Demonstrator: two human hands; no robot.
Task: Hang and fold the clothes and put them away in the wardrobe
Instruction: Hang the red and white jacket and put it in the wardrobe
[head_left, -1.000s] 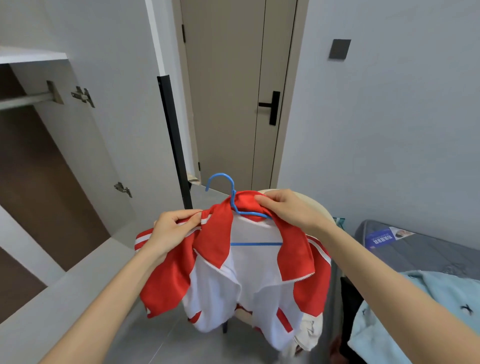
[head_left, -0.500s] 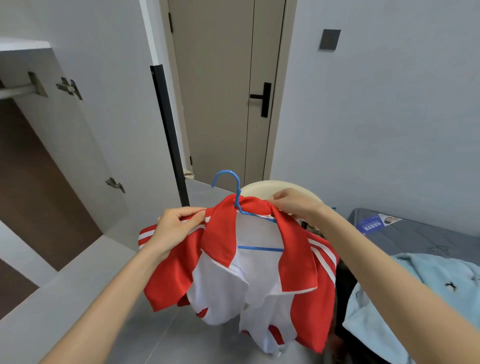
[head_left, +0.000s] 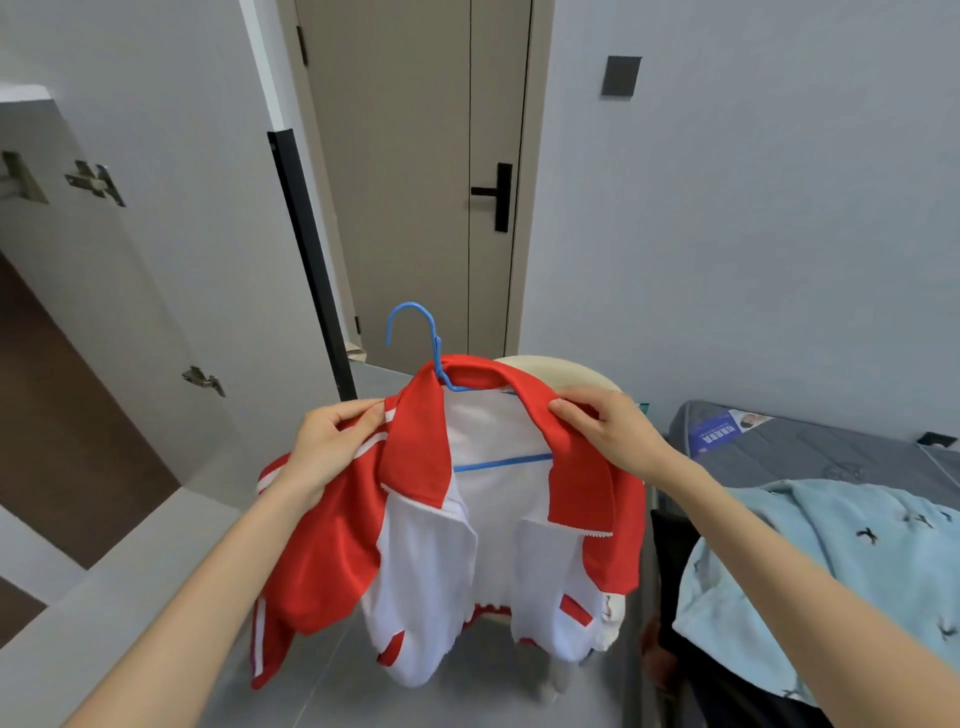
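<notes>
A red and white jacket (head_left: 483, 540) hangs open on a blue hanger (head_left: 415, 332), held up in front of me. The hanger's hook sticks up above the red collar, and its crossbar shows inside the white lining. My left hand (head_left: 332, 441) pinches the jacket's left shoulder by the white stripes. My right hand (head_left: 608, 431) grips the right side of the collar and shoulder. The open wardrobe (head_left: 67, 364) is at the left, with a brown interior.
The wardrobe door (head_left: 171, 234) stands open beside a black edge strip (head_left: 306, 249). A closed beige room door (head_left: 415, 171) is ahead. A cream chair back (head_left: 566, 374) shows behind the jacket. At right, a light blue garment (head_left: 841, 577) lies on a grey mattress (head_left: 810, 447).
My right hand slid from the hanger's neck down to the right side of the collar. The jacket now sits more squarely on the hanger. My left hand kept its hold.
</notes>
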